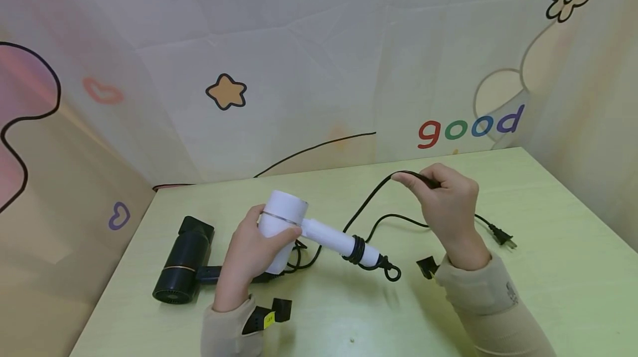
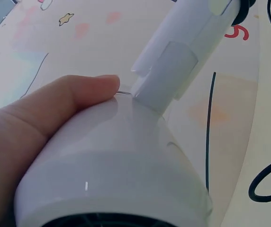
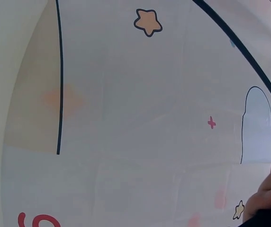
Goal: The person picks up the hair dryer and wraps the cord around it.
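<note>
R sleeve (image 1: pixel 498 312) is seen up close, blk cord (image 1: pixel 369 197) is pinched in R hand (image 1: pixel 449 199), white dryer (image 1: pixel 286 207) is gripped by L hand (image 1: pixel 254 254), w/ blk dryer (image 1: pixel 183 263) seen left of L hand.

Beige sleeves (image 1: pixel 498 324), the right perhaps with logo (image 1: pixel 512 293); black left wristband (image 1: pixel 253 322), yellow label (image 1: pixel 269 320)

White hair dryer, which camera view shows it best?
The head view: it takes in the white hair dryer from body to handle, though the left hand covers part. The left wrist view is a cropped close-up; the right wrist view shows neither body nor handle.
</note>
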A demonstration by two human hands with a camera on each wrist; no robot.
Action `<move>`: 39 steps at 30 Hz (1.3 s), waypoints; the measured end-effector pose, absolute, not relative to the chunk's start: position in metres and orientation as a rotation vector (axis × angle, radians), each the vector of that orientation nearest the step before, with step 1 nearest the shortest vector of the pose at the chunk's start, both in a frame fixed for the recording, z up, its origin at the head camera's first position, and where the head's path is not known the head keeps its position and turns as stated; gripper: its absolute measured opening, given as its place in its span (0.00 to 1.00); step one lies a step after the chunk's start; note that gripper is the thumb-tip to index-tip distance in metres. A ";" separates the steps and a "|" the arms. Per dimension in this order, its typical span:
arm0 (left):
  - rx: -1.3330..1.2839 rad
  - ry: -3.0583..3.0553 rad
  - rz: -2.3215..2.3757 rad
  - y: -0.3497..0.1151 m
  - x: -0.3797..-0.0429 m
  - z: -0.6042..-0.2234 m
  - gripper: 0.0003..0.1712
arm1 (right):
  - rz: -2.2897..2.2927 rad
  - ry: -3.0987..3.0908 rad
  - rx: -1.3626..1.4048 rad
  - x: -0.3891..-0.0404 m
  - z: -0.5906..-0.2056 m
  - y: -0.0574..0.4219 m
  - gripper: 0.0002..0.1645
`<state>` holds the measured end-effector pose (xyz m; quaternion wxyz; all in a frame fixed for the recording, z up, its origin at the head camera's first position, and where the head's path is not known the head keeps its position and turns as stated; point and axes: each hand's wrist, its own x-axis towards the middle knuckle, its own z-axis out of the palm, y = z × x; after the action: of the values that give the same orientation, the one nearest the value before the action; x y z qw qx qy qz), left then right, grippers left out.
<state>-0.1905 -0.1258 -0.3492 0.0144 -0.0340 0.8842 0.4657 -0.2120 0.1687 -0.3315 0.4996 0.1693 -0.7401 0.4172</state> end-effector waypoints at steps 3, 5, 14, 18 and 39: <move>-0.120 2.768 1.448 -0.125 -0.191 -0.350 0.46 | 0.988 -1.784 0.424 -0.211 -0.331 0.167 0.32; -0.132 2.775 1.453 -0.125 -0.192 -0.352 0.47 | 0.985 -1.777 0.431 -0.211 -0.331 0.167 0.33; -0.201 2.834 1.461 -0.127 -0.196 -0.354 0.47 | 1.024 -1.741 0.421 -0.206 -0.325 0.165 0.33; -0.225 2.841 1.479 -0.128 -0.196 -0.354 0.46 | 1.024 -1.734 0.440 -0.201 -0.323 0.164 0.31; -0.401 2.926 1.645 -0.127 -0.197 -0.352 0.47 | 0.969 -1.707 0.715 -0.178 -0.315 0.151 0.27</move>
<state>-0.1971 -0.1265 -0.3524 -0.1193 -0.1178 0.8594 0.4831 -0.1776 0.1515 -0.3148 0.5022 0.2959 -0.7067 0.4010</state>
